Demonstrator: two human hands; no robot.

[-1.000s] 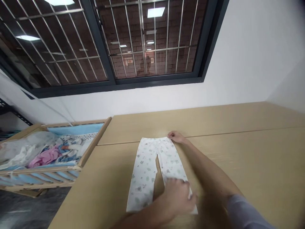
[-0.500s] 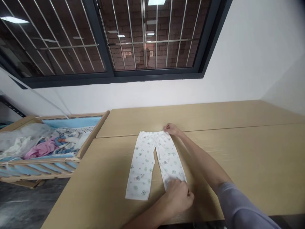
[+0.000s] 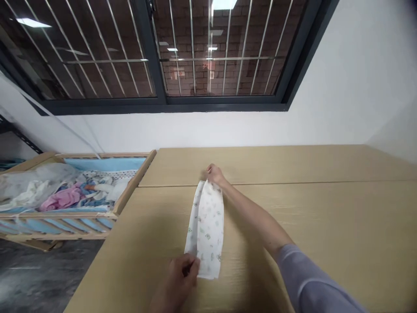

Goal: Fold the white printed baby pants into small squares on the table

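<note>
left hand (image 3: 181,276) and right hand (image 3: 214,174), well apart, pinch opposite ends of white green-printed cotton baby leggings (image 3: 207,230), folded lengthwise between them on a pale wood tabletop (image 3: 309,208); a slackened pinch could let the layers slide askew.

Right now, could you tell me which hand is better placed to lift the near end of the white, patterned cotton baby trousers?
The left hand, probably: it is at that end, while the right hand rests at the far end of the folded white trousers.
</note>
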